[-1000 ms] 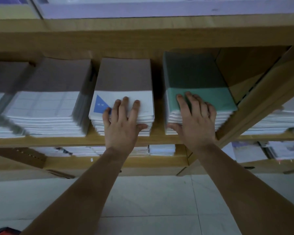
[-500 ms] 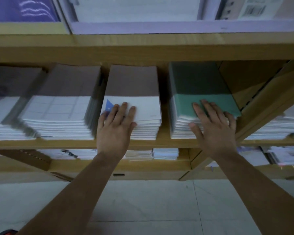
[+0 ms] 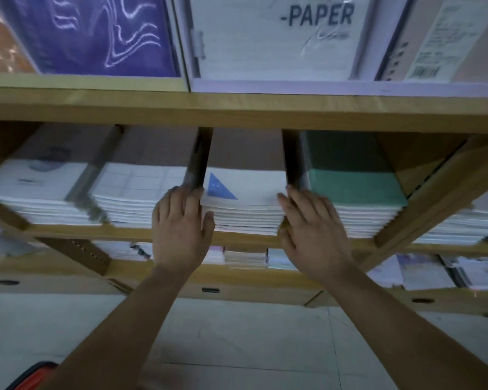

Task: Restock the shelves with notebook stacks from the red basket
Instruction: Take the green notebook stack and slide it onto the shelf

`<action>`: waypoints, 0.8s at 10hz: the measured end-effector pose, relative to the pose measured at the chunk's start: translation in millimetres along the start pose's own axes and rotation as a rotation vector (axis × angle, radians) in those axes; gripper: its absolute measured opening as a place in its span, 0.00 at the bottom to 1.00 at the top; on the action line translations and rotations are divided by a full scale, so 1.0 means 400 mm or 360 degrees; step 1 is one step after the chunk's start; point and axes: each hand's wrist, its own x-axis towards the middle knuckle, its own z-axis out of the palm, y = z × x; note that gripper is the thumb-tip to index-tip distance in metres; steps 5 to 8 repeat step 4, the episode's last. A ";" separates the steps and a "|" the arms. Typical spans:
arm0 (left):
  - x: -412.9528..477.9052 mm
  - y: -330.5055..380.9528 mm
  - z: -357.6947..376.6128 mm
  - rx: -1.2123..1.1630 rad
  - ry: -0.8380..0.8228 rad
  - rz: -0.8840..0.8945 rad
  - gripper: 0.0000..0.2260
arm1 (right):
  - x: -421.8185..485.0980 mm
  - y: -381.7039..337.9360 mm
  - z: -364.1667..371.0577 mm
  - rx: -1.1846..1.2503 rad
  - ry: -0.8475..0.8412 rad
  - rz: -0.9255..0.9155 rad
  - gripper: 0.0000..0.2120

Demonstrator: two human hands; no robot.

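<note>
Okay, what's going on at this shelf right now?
A person is arranging notebooks on a wooden shelf. The left hand presses the left side of the blue-triangle stack, and the right hand rests at its right edge, partly over the green stack. The stack sits on the shelf, beside the grid-cover stack. A corner of the red basket shows at lower left.

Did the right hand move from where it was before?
Yes. The right hand slid left across the green stack to its left edge, next to the blue-triangle stack.
</note>
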 end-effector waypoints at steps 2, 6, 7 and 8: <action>-0.015 -0.115 -0.013 0.0227 -0.0528 -0.0085 0.29 | 0.077 -0.125 0.065 0.0138 -0.0310 0.0056 0.32; 0.042 -0.125 -0.118 0.0058 -0.0851 -0.0073 0.32 | 0.090 -0.133 -0.030 0.0227 -0.0618 0.0082 0.38; 0.042 -0.125 -0.118 0.0058 -0.0851 -0.0073 0.32 | 0.090 -0.133 -0.030 0.0227 -0.0618 0.0082 0.38; 0.042 -0.125 -0.118 0.0058 -0.0851 -0.0073 0.32 | 0.090 -0.133 -0.030 0.0227 -0.0618 0.0082 0.38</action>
